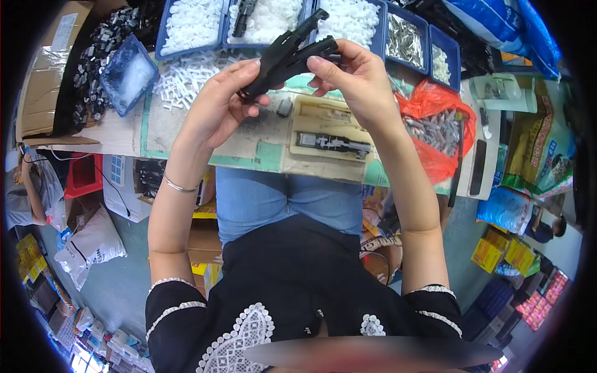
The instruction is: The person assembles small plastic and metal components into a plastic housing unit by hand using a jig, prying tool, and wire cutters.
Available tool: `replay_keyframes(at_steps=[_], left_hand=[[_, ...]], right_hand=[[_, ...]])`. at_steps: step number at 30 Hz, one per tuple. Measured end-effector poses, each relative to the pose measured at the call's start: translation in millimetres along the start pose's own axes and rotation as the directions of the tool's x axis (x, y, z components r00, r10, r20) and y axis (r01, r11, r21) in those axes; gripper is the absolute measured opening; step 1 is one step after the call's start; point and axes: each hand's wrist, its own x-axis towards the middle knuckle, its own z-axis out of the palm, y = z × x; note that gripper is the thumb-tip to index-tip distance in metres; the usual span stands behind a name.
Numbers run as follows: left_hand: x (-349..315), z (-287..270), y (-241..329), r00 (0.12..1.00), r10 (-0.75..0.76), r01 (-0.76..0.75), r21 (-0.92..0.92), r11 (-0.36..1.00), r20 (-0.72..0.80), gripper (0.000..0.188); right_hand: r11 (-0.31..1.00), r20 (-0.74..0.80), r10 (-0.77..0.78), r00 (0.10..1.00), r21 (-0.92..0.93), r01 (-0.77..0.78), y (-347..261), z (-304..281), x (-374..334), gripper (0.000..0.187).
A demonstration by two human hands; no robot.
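Above the near side of the table, both hands hold a black plastic piece (283,61) shaped like a toy gun, with two long arms that spread apart toward the upper right. My left hand (225,93) grips its lower end, thumb on top and fingers curled beneath. At the end of the lower arm, my right hand (356,76) pinches with thumb and fingers. Below them lies a cream tray-like fixture (301,112) with shaped recesses. A black and grey mechanism (333,144) rests in its near recess. Left of the fixture sits a small dark block (284,108).
Blue bins (194,48) of white parts and a bin of metal pins (405,38) line the back. Loose white pieces (180,84) lie left, beside a tilted blue tray (127,74) and black parts (93,74). A red bag (435,165) of grey parts stands right.
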Motion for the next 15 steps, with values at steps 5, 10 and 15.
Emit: replay_keyframes(at_steps=[5, 10, 15], left_hand=[[-2, -5, -22, 0.986, 0.136, -0.113, 0.211, 0.971, -0.094, 0.05], [-3, -4, -36, 0.922, 0.354, -0.258, 0.43, 0.865, -0.159, 0.053], [-3, -14, -38, 0.871, 0.429, -0.224, 0.582, 0.781, -0.241, 0.037]], right_hand=[[0.985, -0.127, 0.161, 0.979, -0.037, -0.166, 18, -11, -10, 0.026], [0.97, -0.175, 0.239, 0.955, -0.004, -0.243, 29, -29, -16, 0.03], [0.944, -0.186, 0.329, 0.926, 0.059, -0.324, 20, -40, -23, 0.038]])
